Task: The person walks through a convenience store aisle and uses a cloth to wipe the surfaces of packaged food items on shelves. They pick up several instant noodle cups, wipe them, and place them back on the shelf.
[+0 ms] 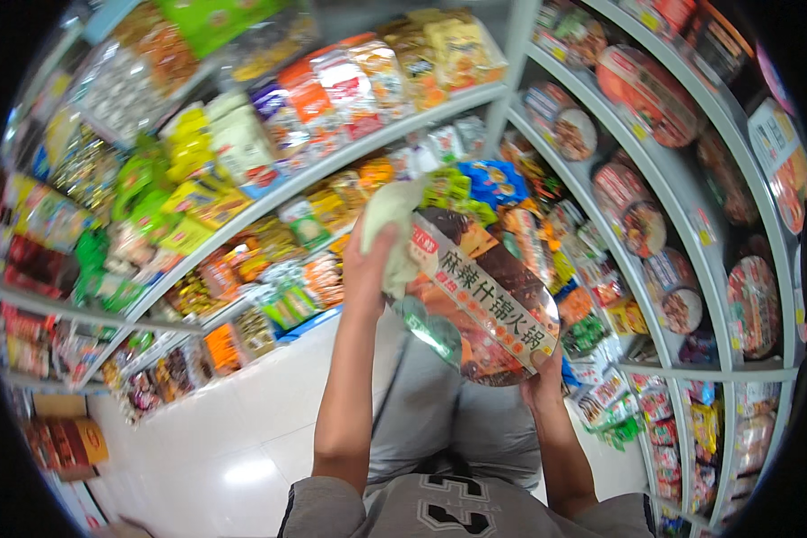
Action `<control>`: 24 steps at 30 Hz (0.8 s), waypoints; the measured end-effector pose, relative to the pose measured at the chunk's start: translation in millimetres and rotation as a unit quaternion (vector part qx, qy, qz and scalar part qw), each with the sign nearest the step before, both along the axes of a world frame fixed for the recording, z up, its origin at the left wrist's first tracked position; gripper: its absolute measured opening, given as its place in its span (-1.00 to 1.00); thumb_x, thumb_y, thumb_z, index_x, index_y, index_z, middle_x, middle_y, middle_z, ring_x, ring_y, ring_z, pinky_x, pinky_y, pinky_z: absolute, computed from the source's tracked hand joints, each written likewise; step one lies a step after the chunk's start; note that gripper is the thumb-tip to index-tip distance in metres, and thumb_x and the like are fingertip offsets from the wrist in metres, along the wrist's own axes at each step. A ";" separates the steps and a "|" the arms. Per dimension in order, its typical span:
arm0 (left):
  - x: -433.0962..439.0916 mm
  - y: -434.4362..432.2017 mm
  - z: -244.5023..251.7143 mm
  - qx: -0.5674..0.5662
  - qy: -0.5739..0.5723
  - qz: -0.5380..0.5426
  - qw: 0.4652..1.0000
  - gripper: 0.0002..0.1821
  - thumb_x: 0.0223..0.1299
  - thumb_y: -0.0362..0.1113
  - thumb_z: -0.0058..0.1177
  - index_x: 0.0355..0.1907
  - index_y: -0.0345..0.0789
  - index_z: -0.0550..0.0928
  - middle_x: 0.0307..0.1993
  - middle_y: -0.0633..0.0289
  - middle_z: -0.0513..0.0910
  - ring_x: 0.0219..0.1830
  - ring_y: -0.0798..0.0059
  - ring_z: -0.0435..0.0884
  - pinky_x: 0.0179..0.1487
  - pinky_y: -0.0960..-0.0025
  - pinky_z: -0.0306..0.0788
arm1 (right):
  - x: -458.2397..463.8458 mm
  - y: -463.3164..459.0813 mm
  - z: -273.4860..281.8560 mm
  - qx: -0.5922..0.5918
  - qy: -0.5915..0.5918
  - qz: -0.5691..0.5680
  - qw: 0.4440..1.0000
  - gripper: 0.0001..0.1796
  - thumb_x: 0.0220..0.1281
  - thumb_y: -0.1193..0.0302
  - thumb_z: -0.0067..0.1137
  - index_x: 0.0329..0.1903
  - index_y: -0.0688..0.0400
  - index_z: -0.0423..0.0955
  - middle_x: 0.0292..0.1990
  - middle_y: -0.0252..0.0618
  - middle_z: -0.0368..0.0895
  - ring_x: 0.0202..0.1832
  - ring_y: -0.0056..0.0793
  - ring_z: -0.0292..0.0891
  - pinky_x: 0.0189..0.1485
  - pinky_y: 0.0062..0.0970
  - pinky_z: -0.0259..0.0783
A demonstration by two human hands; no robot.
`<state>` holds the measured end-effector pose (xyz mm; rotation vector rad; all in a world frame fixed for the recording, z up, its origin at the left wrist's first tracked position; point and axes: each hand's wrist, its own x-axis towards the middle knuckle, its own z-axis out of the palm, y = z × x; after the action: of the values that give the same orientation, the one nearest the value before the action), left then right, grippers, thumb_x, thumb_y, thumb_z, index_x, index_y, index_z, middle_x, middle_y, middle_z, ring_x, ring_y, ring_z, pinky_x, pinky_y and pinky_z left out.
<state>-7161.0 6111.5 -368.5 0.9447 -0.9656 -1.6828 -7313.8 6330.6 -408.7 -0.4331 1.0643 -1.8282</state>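
A large oval package of instant hot pot [484, 296], with a printed lid, is held tilted in front of my body. My right hand [543, 383] grips its lower right end, thumb on top. My left hand [370, 262] holds a pale green cloth [393, 208], bunched between thumb and fingers. The cloth lies against the package's upper left end. Whether my left fingers also support the package underneath is hidden.
Grey metal shelves [376, 138] of bagged snacks stand ahead and to the left. On the right, curved-looking shelves hold similar instant hot pot packages [649, 94]. A cardboard box [67, 440] sits at the far left on the pale tiled floor [242, 417].
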 end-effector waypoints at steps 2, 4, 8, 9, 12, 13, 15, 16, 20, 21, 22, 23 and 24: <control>63.1 13.8 3.3 0.079 0.178 0.046 0.980 -0.45 0.24 -0.06 -0.02 0.21 -0.29 0.36 0.02 0.14 0.54 -0.03 0.22 0.57 -0.08 0.23 0.53 | 29.5 -3.3 -2.7 -0.013 -0.055 0.068 0.996 -0.20 0.04 0.30 0.19 0.32 0.28 0.08 0.22 -0.10 0.31 0.21 -0.29 0.34 0.23 -0.29 0.31; 120.5 31.5 -4.2 0.102 0.269 0.079 0.954 -0.44 0.27 -0.01 -0.11 0.22 -0.30 0.33 0.09 0.09 0.50 0.03 0.16 0.55 -0.04 0.14 0.52 | 59.2 -8.8 -9.5 -0.017 -0.155 0.141 0.978 -0.30 0.11 0.33 0.10 0.29 0.29 0.11 0.20 -0.10 0.36 0.18 -0.26 0.39 0.20 -0.28 0.36; 215.3 54.3 -51.6 0.104 0.305 0.046 0.945 -0.53 0.27 -0.05 -0.15 0.11 -0.30 0.43 0.01 0.09 0.55 -0.01 0.19 0.58 0.00 0.10 0.52 | 113.4 -18.1 -21.3 0.046 -0.260 0.340 0.903 -0.29 0.15 0.18 -0.01 0.31 0.25 0.11 0.22 -0.10 0.35 0.21 -0.13 0.34 0.26 -0.08 0.26; 232.3 56.6 -68.3 0.106 0.316 0.064 0.941 -0.56 0.27 -0.06 -0.14 0.06 -0.31 0.47 -0.04 0.10 0.59 -0.04 0.20 0.60 -0.01 0.10 0.52 | 126.0 -20.1 -22.3 0.069 -0.292 0.374 0.878 -0.27 0.15 0.13 -0.03 0.32 0.23 0.10 0.24 -0.10 0.31 0.23 -0.08 0.30 0.28 -0.01 0.20; 261.0 62.2 -124.0 0.088 0.320 0.148 0.931 -0.60 0.32 -0.07 -0.23 0.01 -0.30 0.50 -0.11 0.14 0.61 -0.15 0.24 0.62 -0.05 0.15 0.54 | 164.4 -23.5 -18.9 0.078 -0.402 0.439 0.800 -0.21 0.12 0.03 -0.06 0.35 0.17 0.06 0.30 -0.07 0.22 0.29 0.02 0.19 0.31 0.19 0.05; 262.3 66.5 -139.7 0.094 0.287 0.205 0.931 -0.59 0.33 -0.06 -0.24 0.03 -0.29 0.49 -0.08 0.15 0.60 -0.17 0.25 0.62 -0.06 0.17 0.54 | 177.0 -23.2 -15.7 0.075 -0.442 0.431 0.783 -0.19 0.10 0.02 -0.05 0.36 0.15 0.05 0.31 -0.05 0.19 0.31 0.05 0.16 0.30 0.24 0.02; 252.0 81.8 -155.7 0.092 0.320 0.183 0.925 -0.59 0.33 -0.06 -0.23 0.04 -0.30 0.48 -0.07 0.15 0.59 -0.16 0.25 0.62 -0.05 0.17 0.54 | 199.0 -21.7 -7.2 0.067 -0.480 0.418 0.769 -0.16 0.08 0.00 -0.04 0.37 0.14 0.03 0.33 -0.03 0.15 0.33 0.08 0.12 0.31 0.28 -0.03; 241.6 92.4 -154.9 0.123 0.333 0.165 0.920 -0.59 0.33 -0.06 -0.23 0.04 -0.30 0.48 -0.07 0.15 0.58 -0.16 0.26 0.61 -0.05 0.17 0.54 | 207.4 -21.5 -3.0 0.061 -0.478 0.414 0.772 -0.15 0.08 0.00 -0.04 0.37 0.15 0.02 0.34 -0.03 0.13 0.33 0.09 0.11 0.32 0.27 -0.03; 197.3 135.7 -119.0 0.197 0.382 0.126 0.894 -0.58 0.33 -0.06 -0.21 0.06 -0.30 0.46 -0.04 0.16 0.57 -0.13 0.27 0.60 -0.05 0.17 0.53 | 226.6 -28.7 6.6 0.028 -0.443 0.414 0.795 -0.18 0.14 -0.03 -0.13 0.40 0.09 0.00 0.34 -0.05 0.14 0.34 0.09 0.09 0.30 0.24 0.06; 192.6 144.5 -109.0 0.190 0.393 0.140 0.889 -0.58 0.34 -0.05 -0.21 0.06 -0.30 0.45 -0.04 0.16 0.56 -0.13 0.28 0.59 -0.05 0.17 0.52 | 229.9 -31.0 7.5 0.017 -0.441 0.408 0.799 -0.18 0.14 -0.03 -0.14 0.40 0.10 0.00 0.34 -0.05 0.14 0.34 0.08 0.09 0.30 0.23 0.06; 191.5 152.5 -100.4 0.176 0.399 0.163 0.885 -0.58 0.34 -0.05 -0.21 0.07 -0.30 0.45 -0.03 0.17 0.56 -0.12 0.28 0.59 -0.04 0.17 0.52 | 233.4 -33.0 7.9 0.034 -0.420 0.387 0.820 -0.20 0.14 -0.01 -0.11 0.38 0.11 0.03 0.34 -0.05 0.15 0.34 0.06 0.10 0.33 0.22 0.01; 193.5 160.0 -93.5 0.160 0.409 0.182 0.880 -0.58 0.34 -0.06 -0.21 0.08 -0.31 0.43 -0.02 0.16 0.54 -0.08 0.28 0.57 -0.02 0.17 0.50 | 236.9 -34.7 8.0 0.024 -0.417 0.393 0.819 -0.20 0.14 0.00 -0.09 0.38 0.12 0.04 0.33 -0.05 0.15 0.34 0.06 0.10 0.34 0.22 -0.01; 197.3 167.8 -88.6 0.143 0.419 0.202 0.874 -0.57 0.34 -0.06 -0.21 0.10 -0.31 0.41 0.00 0.15 0.53 -0.05 0.28 0.55 0.01 0.17 0.48 | 240.4 -35.7 7.8 0.029 -0.415 0.371 0.830 -0.21 0.13 0.01 -0.07 0.37 0.12 0.05 0.33 -0.06 0.16 0.33 0.06 0.11 0.35 0.21 -0.02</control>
<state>-6963.7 6279.3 -457.1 0.4446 0.0655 -1.6360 -7073.4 6294.9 -401.0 0.0326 0.2540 -1.0635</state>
